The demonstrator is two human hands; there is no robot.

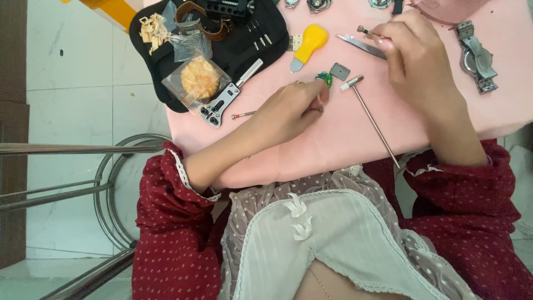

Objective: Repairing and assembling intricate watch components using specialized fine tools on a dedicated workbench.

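Note:
My left hand (291,108) rests on the pink table top (333,139), fingertips pinching a small green watch circuit part (325,78). My right hand (413,53) hovers above and to the right of it, gripping a thin screwdriver (366,31) by its shaft, tip toward the left. A small grey square plate (339,71) lies just right of the green part. A little hammer with a long metal handle (372,119) lies between the two hands. Steel tweezers (361,46) lie under the right hand's fingers.
A black tool pouch (233,53) with small bags and a metal case wrench (225,97) sits at the left. A yellow-handled case knife (308,44) lies in the middle. A metal wristwatch (476,57) lies at the right. Metal chair tubes (83,189) stand left of the table.

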